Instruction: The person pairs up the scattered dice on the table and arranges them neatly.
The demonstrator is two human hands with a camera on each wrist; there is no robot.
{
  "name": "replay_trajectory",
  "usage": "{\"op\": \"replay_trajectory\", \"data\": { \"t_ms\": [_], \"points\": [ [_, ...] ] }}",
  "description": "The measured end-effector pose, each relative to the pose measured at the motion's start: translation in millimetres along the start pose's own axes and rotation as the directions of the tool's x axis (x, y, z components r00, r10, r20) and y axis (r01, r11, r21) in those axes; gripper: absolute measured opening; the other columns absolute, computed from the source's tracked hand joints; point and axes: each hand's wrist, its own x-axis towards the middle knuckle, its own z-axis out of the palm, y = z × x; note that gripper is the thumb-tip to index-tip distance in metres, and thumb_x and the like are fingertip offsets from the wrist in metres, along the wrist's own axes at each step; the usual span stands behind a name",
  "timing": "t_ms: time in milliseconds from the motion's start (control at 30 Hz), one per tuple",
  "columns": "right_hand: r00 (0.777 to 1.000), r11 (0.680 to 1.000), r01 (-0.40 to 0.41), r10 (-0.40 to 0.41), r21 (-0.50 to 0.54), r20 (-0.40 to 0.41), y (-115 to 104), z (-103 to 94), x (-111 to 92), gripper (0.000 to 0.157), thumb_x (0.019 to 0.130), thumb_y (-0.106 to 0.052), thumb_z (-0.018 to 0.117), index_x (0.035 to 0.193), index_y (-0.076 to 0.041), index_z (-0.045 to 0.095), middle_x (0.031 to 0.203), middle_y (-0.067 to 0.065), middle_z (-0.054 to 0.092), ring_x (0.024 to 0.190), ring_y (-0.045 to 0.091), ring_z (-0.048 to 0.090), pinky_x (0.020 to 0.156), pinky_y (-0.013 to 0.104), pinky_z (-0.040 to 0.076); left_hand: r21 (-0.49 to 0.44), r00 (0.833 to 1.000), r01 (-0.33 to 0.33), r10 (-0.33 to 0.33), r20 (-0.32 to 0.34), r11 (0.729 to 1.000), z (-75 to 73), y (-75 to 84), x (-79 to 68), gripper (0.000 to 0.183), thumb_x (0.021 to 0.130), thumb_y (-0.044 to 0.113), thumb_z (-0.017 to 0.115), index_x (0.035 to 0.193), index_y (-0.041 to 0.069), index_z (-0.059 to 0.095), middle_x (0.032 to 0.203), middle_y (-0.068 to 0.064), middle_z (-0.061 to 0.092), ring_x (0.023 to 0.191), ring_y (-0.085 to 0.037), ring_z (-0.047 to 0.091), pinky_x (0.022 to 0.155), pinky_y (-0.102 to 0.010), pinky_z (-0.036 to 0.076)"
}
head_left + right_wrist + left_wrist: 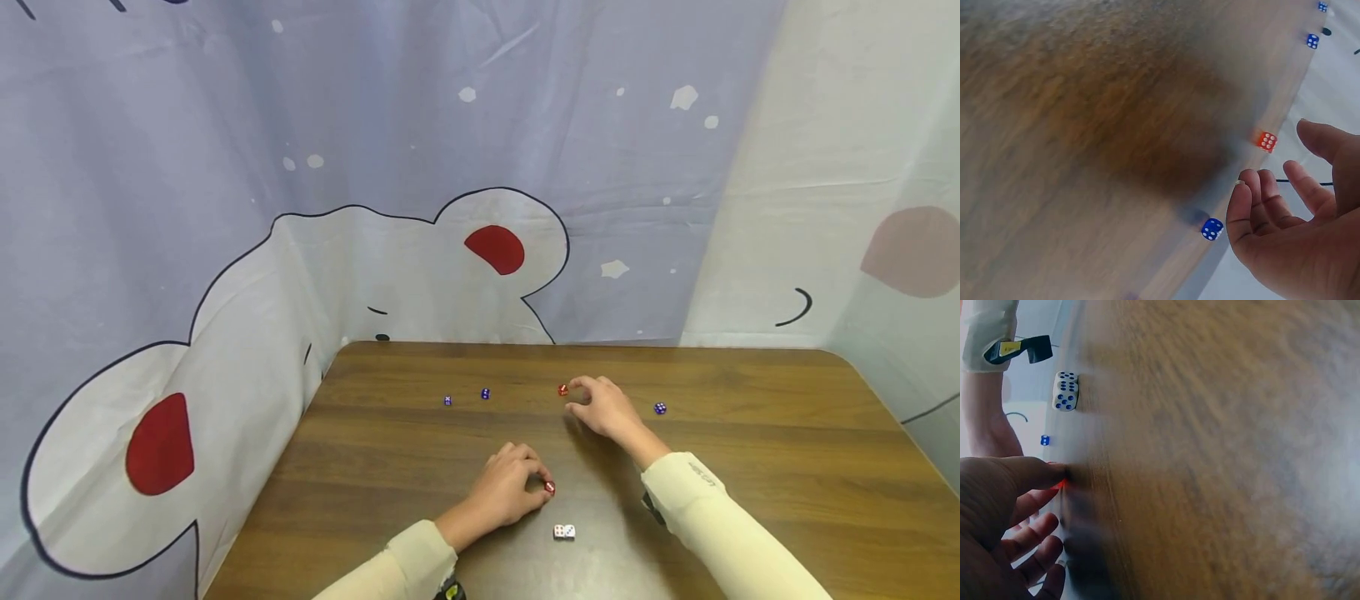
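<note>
the left hand (504, 492) rests low on the wooden counter (750, 467), its fingers curled and pinching a red die (550, 487) against the surface at the near middle. the right hand (606, 407) hovers further back, fingers apart and loosely bent, holding nothing; a second red die (562, 390) lies just beside its fingertips, still free on the wood. to take that die cleanly, thumb and forefinger should close on opposite faces, low and square, since a glancing touch would likely roll it. a blue die (660, 408) sits to its right; two white dice (564, 532) lie touching near the left hand.
</note>
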Motion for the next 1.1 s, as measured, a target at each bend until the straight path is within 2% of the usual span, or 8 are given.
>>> {"op": "replay_trajectory", "data": {
  "t_ms": [333, 433, 700, 1100],
  "points": [
    [0.997, 0.997, -0.073, 0.073, -0.015, 0.016, -0.1, 12.9, 11.4, 0.045, 0.094, -0.029, 0.072, 0.134, -0.011, 0.062, 0.121, 0.021, 0.059, 0.110, 0.044, 0.060, 0.093, 0.057, 0.047, -0.009, 1.000, 0.012, -0.012, 0.006, 1.000, 0.5, -1.2, -2.1, 0.013, 0.082, 0.036, 0.083, 0.091, 0.031, 0.075, 0.101, 0.015, 0.059, 0.096, -0.005, 0.051, 0.080, -0.025, 0.042],
    [0.997, 0.996, -0.078, 0.079, -0.037, 0.011, 0.1, 16.1, 13.9, 0.045, 0.094, -0.029, 0.072, 0.133, -0.010, 0.062, 0.121, 0.021, 0.059, 0.111, 0.044, 0.059, 0.095, 0.057, 0.047, -0.015, 1.000, 0.015, -0.015, 0.010, 1.000, 0.2, -0.5, -2.2, 0.013, 0.082, 0.036, 0.083, 0.091, 0.031, 0.075, 0.100, 0.016, 0.059, 0.096, -0.005, 0.051, 0.081, -0.025, 0.042],
    [0.996, 0.990, -0.090, 0.091, -0.108, -0.004, -2.8, 19.0, 19.5, 0.037, 0.093, -0.030, 0.073, 0.124, -0.011, 0.066, 0.117, 0.017, 0.060, 0.107, 0.045, 0.062, 0.090, 0.057, 0.049, -0.008, 1.000, 0.014, -0.014, 0.019, 1.000, 0.1, -0.9, -1.4, 0.011, 0.082, 0.037, 0.083, 0.089, 0.033, 0.075, 0.101, 0.017, 0.059, 0.097, -0.005, 0.050, 0.082, -0.025, 0.041],
    [0.993, 0.982, -0.116, 0.116, -0.147, -0.008, -6.6, 21.1, 27.5, 0.022, 0.094, -0.030, 0.072, 0.109, -0.014, 0.067, 0.112, 0.016, 0.063, 0.105, 0.043, 0.063, 0.084, 0.058, 0.051, -0.009, 1.000, 0.001, 0.000, 0.004, 1.000, 0.8, -4.1, -0.1, 0.012, 0.082, 0.038, 0.083, 0.089, 0.032, 0.075, 0.101, 0.016, 0.059, 0.095, -0.005, 0.050, 0.079, -0.025, 0.041]
  ]
}}
